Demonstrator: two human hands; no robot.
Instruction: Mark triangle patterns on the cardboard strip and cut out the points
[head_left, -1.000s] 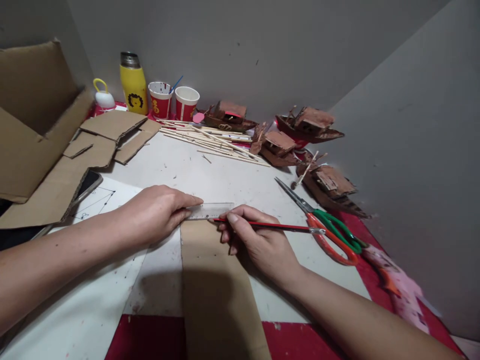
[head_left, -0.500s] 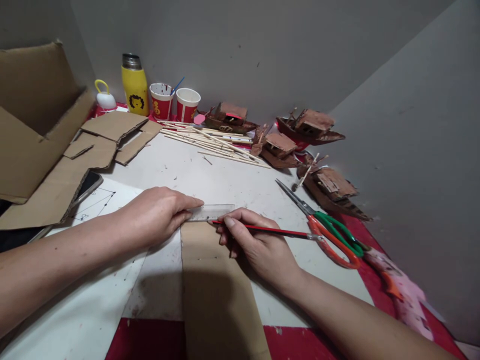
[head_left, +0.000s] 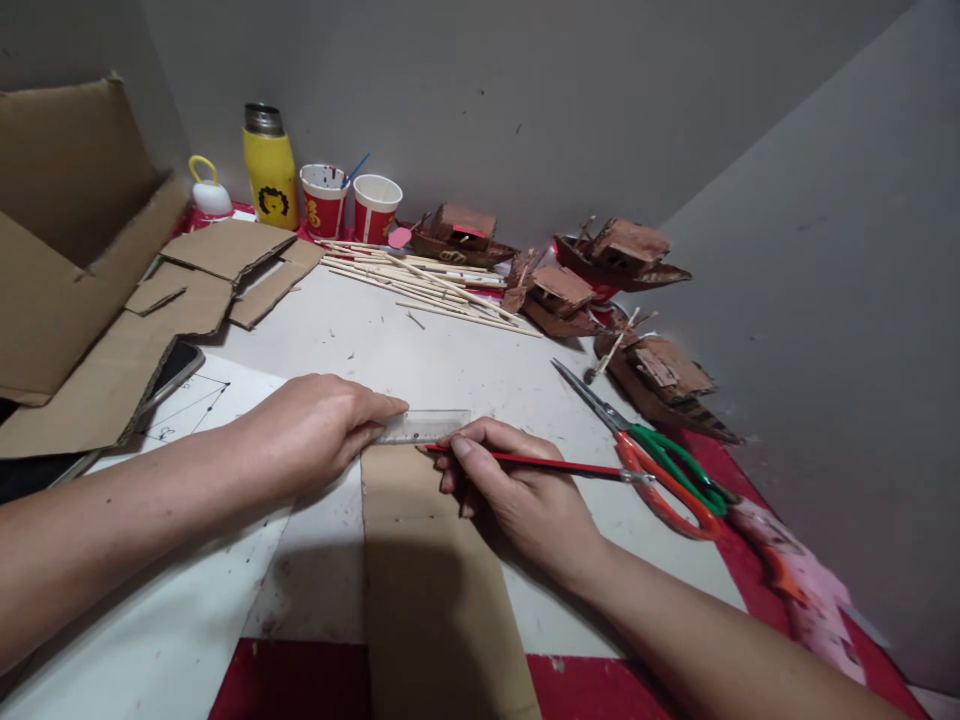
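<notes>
A clear ruler (head_left: pixel 424 424) lies across the far end of a long cardboard strip (head_left: pixel 435 560). Its left end is pinched between the thumb and index finger of my left hand (head_left: pixel 326 430). My right hand (head_left: pixel 517 480) grips a red and black pencil (head_left: pixel 555 462) near its point, which is at the strip's far edge just below the ruler. Faint marks show on the strip nearer to me. Left of the strip, partly under my left forearm, is a white sheet with a drawn figure (head_left: pixel 191 405).
Scissors with green and orange handles (head_left: pixel 667 480) lie to the right. Several brown model boats (head_left: pixel 660 370) line the back right, beside thin wooden sticks (head_left: pixel 420 285). Paper cups (head_left: pixel 377 207) and a yellow bottle (head_left: pixel 270 175) stand behind. Cardboard pieces (head_left: pixel 112 365) and a box (head_left: pixel 52 250) fill the left.
The pencil's point has shifted slightly down, away from the ruler's edge. My left hand and the ruler stay where they were.
</notes>
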